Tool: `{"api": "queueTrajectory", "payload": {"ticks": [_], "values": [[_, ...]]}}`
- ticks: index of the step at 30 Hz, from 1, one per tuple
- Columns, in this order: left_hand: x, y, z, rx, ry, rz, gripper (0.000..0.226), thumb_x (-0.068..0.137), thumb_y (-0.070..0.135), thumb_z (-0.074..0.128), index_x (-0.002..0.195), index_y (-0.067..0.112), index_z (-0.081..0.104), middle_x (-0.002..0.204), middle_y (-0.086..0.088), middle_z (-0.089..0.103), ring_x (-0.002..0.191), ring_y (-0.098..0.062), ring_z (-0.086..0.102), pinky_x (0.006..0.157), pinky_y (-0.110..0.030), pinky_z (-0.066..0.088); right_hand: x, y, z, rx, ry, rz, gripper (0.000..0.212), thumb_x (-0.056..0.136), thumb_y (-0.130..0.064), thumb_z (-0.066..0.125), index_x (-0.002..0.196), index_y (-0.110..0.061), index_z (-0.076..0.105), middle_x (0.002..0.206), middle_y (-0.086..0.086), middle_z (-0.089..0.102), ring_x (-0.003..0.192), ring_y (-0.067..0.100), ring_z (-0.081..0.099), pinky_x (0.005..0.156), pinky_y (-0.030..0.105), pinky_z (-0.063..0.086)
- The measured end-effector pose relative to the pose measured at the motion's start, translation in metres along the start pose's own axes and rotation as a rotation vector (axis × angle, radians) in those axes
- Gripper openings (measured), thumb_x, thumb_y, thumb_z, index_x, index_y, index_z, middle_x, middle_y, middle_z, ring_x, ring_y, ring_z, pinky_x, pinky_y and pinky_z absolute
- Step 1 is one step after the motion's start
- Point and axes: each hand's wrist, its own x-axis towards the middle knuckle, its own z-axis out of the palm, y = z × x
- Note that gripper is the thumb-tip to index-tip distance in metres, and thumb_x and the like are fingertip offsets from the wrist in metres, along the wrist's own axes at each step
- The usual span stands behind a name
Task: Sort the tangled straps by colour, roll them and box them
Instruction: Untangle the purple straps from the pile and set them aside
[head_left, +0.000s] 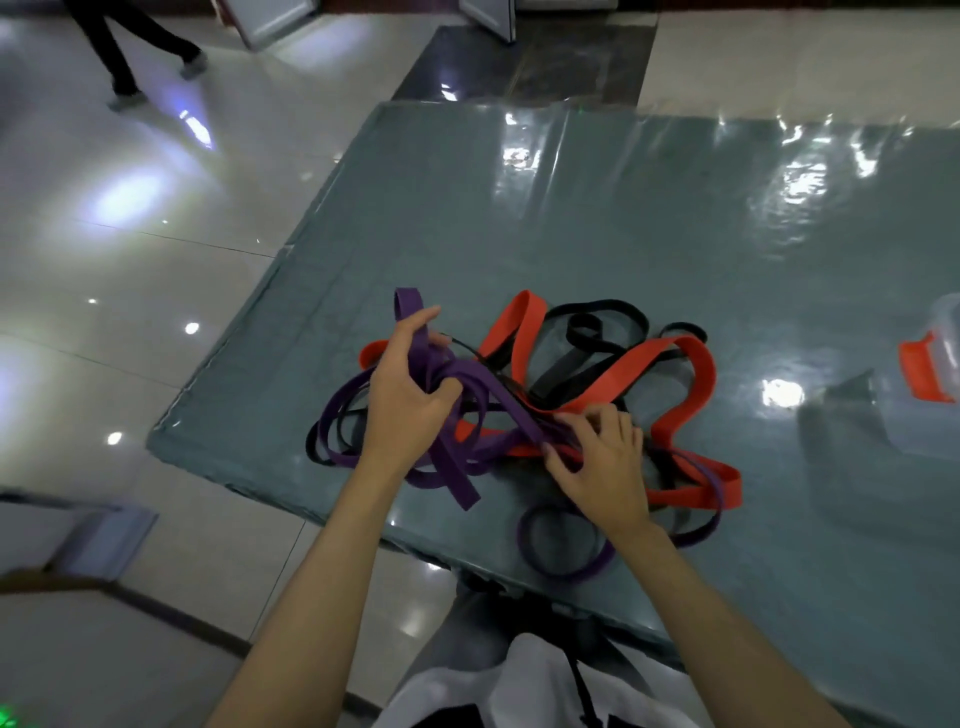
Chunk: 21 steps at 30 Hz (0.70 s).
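A tangle of straps lies near the front edge of the grey-green table (571, 223). Purple straps (457, 467) loop on the left and front, red straps (696, 364) spread to the right, and black straps (597, 332) coil at the back. My left hand (405, 395) is closed around a bunch of purple strap lifted slightly off the pile. Just to its right, my right hand (602, 457) pinches strands where purple and red cross. Which colour its fingers hold is hidden.
A clear plastic box (935, 384) with a red clasp stands at the table's right edge. Shiny tiled floor surrounds the table on the left. A person's legs (130, 52) walk at the far left back.
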Motion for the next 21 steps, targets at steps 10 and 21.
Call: {"api": "queueTrajectory", "payload": {"ticks": [10,21], "values": [[0.037,0.037,-0.006,-0.019,0.015,0.165,0.074,0.079,-0.001,0.073,0.141,0.036,0.055,0.118,0.014,0.066,0.069,-0.024,0.058,0.064,-0.023,0.056,0.053,-0.057,0.003,0.847,-0.575,0.169,0.029,0.094,-0.054,0.075,0.117,-0.038,0.070,0.106,-0.017,0.076,0.100,-0.001,0.071,0.088,0.017,0.051],[0.068,-0.018,-0.034,-0.055,-0.160,-0.165,0.127,0.079,0.004,0.089,0.168,0.035,0.005,0.163,0.011,0.036,0.133,-0.011,0.059,0.104,-0.032,0.057,0.138,-0.080,-0.034,1.396,-0.060,0.637,0.013,0.098,-0.013,0.063,0.087,-0.018,0.067,0.064,0.006,0.066,0.052,0.019,0.064,0.052,0.031,0.057]]}}
